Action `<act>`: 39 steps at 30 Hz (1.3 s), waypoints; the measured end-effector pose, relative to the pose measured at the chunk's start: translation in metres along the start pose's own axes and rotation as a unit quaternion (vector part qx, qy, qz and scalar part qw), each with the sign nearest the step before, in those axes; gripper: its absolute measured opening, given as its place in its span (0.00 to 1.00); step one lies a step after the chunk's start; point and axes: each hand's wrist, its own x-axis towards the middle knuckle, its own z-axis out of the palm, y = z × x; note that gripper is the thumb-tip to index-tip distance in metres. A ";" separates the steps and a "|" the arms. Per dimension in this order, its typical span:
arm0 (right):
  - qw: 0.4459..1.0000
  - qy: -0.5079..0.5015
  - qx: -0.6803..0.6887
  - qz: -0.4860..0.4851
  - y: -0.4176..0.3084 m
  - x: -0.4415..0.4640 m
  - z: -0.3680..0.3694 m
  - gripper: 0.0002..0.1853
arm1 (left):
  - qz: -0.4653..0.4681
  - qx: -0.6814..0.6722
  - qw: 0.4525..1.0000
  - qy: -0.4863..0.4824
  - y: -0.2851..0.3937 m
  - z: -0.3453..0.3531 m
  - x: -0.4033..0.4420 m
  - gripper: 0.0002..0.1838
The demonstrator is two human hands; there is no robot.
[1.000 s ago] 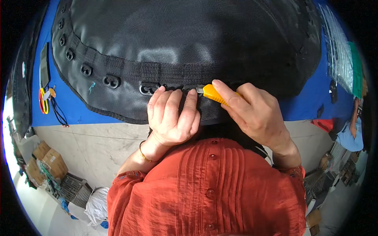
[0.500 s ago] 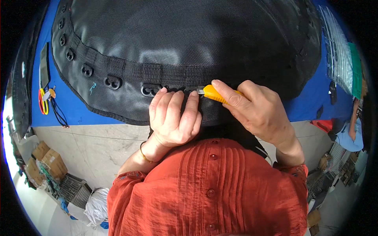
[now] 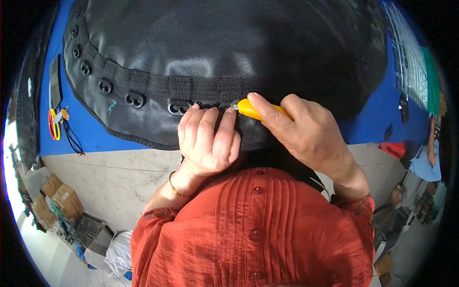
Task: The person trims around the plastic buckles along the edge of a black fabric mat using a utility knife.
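Observation:
A large black mesh fabric piece (image 3: 215, 48) with a curved edge lies in front of me, with a black webbing band (image 3: 158, 82) along it. Several black plastic buckles (image 3: 135, 99) sit in a row beside the band. My left hand (image 3: 210, 141) is closed on the fabric next to one buckle, fingers bent down and the thumb mostly hidden. My right hand (image 3: 306, 129) grips a yellow utility knife (image 3: 251, 109), its thumb along the top. The knife's metal tip is at the band, close to my left index fingertip. Exactly what the blade touches is hidden.
The table cover is blue (image 3: 91, 136). Scissors (image 3: 54, 125) with red and yellow handles and a dark phone-like slab (image 3: 55, 81) lie at left. Clear plastic sheets (image 3: 406, 57) lie at right. Cardboard boxes (image 3: 67, 198) stand on the floor; another person's blue sleeve (image 3: 427, 162) shows at right.
The knife and my right hand have shifted slightly left, bringing the tip nearer my left index finger. My left hand and the fabric have moved a little left too.

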 end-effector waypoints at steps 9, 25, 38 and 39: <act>1.000 -0.009 -0.009 0.003 -0.002 0.000 0.003 0.29 | 0.003 -0.002 1.000 0.000 0.000 -0.001 0.001 0.17; 0.999 -0.002 -0.025 0.026 -0.013 -0.005 0.003 0.29 | -0.003 -0.022 1.000 0.016 -0.002 0.000 0.004 0.18; 0.995 0.027 0.016 0.091 -0.024 -0.006 0.013 0.27 | -0.014 -0.046 0.999 0.002 -0.003 0.000 0.000 0.21; 0.992 0.026 0.061 0.105 -0.022 -0.005 0.012 0.26 | -0.015 -0.047 0.999 0.000 -0.003 0.000 -0.001 0.21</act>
